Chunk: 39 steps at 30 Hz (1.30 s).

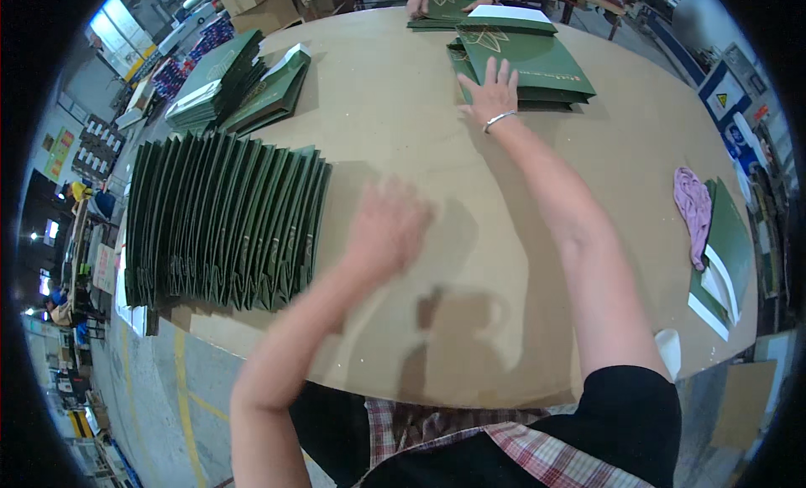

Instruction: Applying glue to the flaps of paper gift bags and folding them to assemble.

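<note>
My right hand (493, 93) reaches to the far side of the table, fingers spread, touching the near left corner of a green paper bag (537, 64) with gold printing. That bag lies flat on other green bags. Blurred by motion, my left hand (390, 228) hovers over the middle of the table, to the right of a long row of green paper bags (227, 219) standing packed side by side. Its fingers are smeared, and nothing shows in it.
Stacks of green bags (214, 76) lie at the far left of the brown table (395, 110). A person's hand (416, 2) rests by more bags at the far edge. On the right are a purple cloth (693, 207) and a green bag with white sheets (726, 253).
</note>
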{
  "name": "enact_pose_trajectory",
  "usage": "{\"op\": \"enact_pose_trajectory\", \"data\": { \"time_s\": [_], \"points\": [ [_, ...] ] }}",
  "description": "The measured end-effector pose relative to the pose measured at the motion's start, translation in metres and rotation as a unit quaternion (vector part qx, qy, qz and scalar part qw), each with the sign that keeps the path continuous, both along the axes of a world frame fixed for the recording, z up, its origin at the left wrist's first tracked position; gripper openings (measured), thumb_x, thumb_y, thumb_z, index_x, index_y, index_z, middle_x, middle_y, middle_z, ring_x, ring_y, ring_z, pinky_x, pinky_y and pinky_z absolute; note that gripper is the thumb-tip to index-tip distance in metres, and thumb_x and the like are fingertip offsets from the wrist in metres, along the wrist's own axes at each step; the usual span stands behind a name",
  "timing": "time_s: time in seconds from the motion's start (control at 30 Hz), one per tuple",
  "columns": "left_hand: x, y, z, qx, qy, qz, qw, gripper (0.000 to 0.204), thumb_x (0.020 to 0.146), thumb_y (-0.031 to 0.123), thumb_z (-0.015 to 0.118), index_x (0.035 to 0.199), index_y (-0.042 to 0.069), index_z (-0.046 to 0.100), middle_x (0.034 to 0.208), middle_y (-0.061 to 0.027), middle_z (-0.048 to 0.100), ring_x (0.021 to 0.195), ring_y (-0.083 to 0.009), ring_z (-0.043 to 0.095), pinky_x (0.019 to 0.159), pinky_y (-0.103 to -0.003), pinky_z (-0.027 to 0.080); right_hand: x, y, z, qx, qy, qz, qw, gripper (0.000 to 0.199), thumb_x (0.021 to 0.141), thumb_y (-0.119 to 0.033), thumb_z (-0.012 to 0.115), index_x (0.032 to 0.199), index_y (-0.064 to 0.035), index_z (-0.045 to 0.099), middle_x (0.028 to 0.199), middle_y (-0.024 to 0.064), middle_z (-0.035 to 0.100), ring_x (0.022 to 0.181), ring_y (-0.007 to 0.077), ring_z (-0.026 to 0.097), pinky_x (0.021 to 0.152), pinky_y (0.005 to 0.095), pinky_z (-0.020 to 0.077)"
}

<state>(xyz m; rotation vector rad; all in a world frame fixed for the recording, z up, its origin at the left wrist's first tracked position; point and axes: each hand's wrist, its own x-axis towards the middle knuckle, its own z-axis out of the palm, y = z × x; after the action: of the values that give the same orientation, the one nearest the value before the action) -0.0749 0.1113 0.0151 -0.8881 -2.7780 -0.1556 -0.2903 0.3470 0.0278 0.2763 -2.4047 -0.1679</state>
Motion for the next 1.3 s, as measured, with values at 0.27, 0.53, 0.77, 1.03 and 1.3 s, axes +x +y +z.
{"op": "enact_pose_trajectory", "data": {
  "time_s": [0.27, 0.53, 0.77, 1.03, 1.3],
  "points": [
    [0.083, 0.012, -0.024, 0.22, -0.111, -0.039, 0.968, 0.048, 0.077, 0.017, 0.066, 0.123, 0.007, 0.054, 0.134, -0.0179, 0.047, 0.128, -0.0417, 0.039, 0.105, -0.05, 0.036, -0.046, 0.023, -0.054, -0.061, -0.174, 0.033, 0.982, 0.034, 0.096, -0.023, 0.045, 0.116, -0.0013, 0.061, 0.136, 0.0197, 0.047, 0.119, 0.0399, 0.05, 0.099, 0.052, 0.0417],
    [0.084, 0.004, -0.047, 0.265, -0.043, -0.06, 0.961, 0.043, 0.075, 0.011, 0.064, 0.117, 0.005, 0.055, 0.127, -0.0166, 0.05, 0.121, -0.0371, 0.044, 0.104, -0.045, 0.038, 0.023, 0.037, -0.038, 0.046, -0.203, 0.016, 0.978, 0.044, 0.093, -0.043, 0.05, 0.115, -0.01, 0.068, 0.148, 0.0116, 0.039, 0.13, 0.037, 0.041, 0.104, 0.0505, 0.0364],
    [0.088, 0.016, -0.045, 0.386, 0.013, 0.081, 0.919, 0.048, 0.085, 0.02, 0.06, 0.129, 0.005, 0.047, 0.131, -0.02, 0.045, 0.126, -0.0388, 0.041, 0.106, -0.046, 0.036, 0.18, 0.128, -0.04, -0.016, -0.189, 0.275, 0.943, 0.027, 0.081, -0.015, 0.07, 0.096, 0.0069, 0.066, 0.145, 0.0203, 0.042, 0.13, 0.045, 0.04, 0.106, 0.0481, 0.0361],
    [0.076, 0.014, -0.05, 0.454, 0.012, 0.114, 0.884, 0.046, 0.094, 0.036, 0.049, 0.132, 0.012, 0.05, 0.136, -0.0161, 0.047, 0.124, -0.037, 0.043, 0.104, -0.049, 0.035, 0.34, 0.14, 0.001, -0.141, -0.358, 0.163, 0.908, 0.06, 0.075, -0.025, 0.077, 0.127, -0.0058, 0.055, 0.125, 0.028, 0.054, 0.117, 0.0471, 0.05, 0.1, 0.0471, 0.0414],
    [0.133, 0.053, -0.064, 0.242, 0.056, -0.029, 0.968, 0.038, 0.096, 0.044, 0.046, 0.116, 0.017, 0.064, 0.117, -0.0111, 0.059, 0.116, -0.0287, 0.05, 0.099, -0.049, 0.036, 0.3, 0.109, 0.041, 0.198, -0.424, 0.096, 0.878, 0.081, 0.083, -0.045, 0.065, 0.148, -0.013, 0.031, 0.146, 0.0185, 0.04, 0.13, 0.0367, 0.04, 0.109, 0.04, 0.0323]
  ]
}}
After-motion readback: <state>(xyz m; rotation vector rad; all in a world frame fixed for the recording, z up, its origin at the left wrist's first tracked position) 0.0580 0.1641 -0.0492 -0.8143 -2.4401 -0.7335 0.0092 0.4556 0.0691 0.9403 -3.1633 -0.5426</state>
